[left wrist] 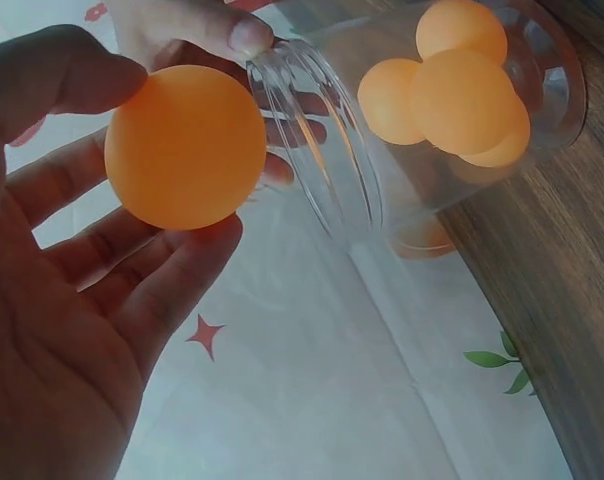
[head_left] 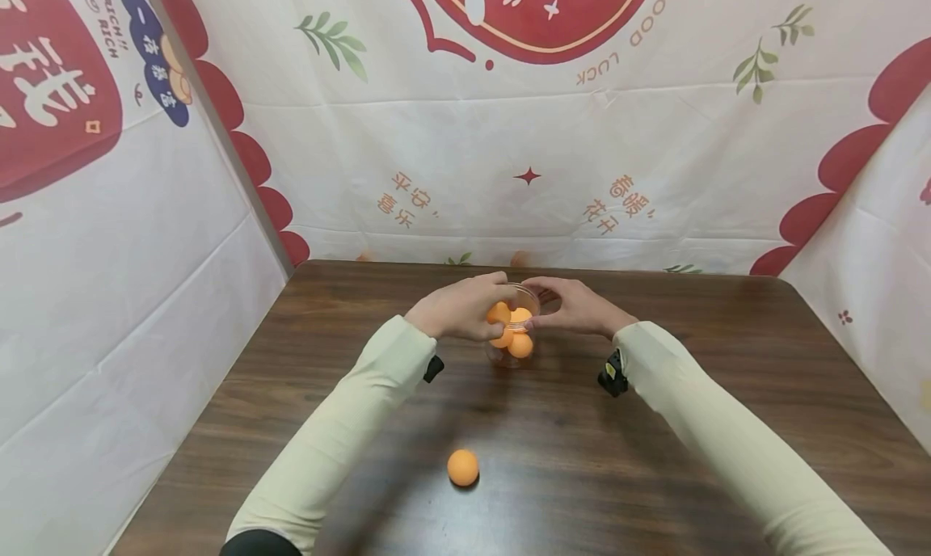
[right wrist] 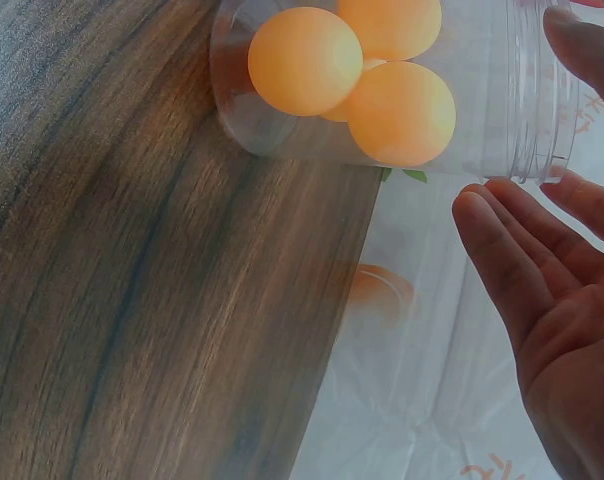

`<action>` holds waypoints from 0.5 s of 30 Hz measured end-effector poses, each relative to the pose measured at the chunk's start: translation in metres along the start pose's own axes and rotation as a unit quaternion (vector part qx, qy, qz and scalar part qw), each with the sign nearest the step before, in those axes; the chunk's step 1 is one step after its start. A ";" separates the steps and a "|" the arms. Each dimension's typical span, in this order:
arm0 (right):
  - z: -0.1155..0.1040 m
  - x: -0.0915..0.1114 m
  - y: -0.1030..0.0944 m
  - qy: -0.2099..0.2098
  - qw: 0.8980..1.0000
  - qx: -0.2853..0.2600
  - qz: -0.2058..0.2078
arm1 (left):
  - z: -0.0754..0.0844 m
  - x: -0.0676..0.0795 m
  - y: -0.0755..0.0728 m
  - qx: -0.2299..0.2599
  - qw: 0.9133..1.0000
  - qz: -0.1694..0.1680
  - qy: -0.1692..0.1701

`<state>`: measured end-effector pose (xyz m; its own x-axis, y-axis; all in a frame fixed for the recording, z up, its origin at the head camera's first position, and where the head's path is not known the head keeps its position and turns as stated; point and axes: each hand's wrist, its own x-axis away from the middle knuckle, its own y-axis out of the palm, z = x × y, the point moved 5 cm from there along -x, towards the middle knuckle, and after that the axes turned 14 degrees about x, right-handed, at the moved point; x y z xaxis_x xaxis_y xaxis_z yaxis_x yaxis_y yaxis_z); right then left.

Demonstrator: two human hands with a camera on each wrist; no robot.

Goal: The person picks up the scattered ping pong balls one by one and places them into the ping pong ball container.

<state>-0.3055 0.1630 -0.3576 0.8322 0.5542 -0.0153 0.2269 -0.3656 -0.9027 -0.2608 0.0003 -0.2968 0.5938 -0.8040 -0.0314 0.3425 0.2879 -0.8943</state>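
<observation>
A clear plastic jar (head_left: 507, 360) stands on the table with several orange ping-pong balls (right wrist: 305, 62) in its lower part. My left hand (head_left: 461, 307) pinches another orange ping-pong ball (left wrist: 186, 147) between thumb and fingertips, right beside the jar's open mouth. From the other side my right hand (head_left: 577, 307) grips the jar by its threaded neck (right wrist: 537, 90), thumb on the rim and fingers round the far side. Nearer to me, a loose orange ping-pong ball (head_left: 463, 468) lies on the table, apart from both hands.
The dark wooden table (head_left: 655, 475) ends just behind the jar. A white printed cloth (head_left: 451, 136) hangs along its back edge, and similar cloth covers the left and right sides. Both wrists carry small black devices (head_left: 614, 373).
</observation>
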 end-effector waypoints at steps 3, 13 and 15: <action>0.000 0.000 0.000 -0.001 1.000 0.002 0.002 | -0.003 -0.005 -0.001 0.004 1.000 0.002 -0.004; 0.001 0.001 0.000 -0.006 1.000 0.009 0.005 | -0.021 -0.020 0.002 0.023 0.999 0.021 -0.023; 0.000 0.001 0.000 -0.008 1.000 0.010 0.006 | -0.024 -0.021 0.004 0.030 0.999 0.024 -0.023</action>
<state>-0.3052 0.1636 -0.3575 0.8268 0.5616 -0.0320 0.2072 -0.3569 -0.9109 -0.2895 0.0060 -0.3102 0.6427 -0.7643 -0.0516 0.3558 0.3575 -0.8634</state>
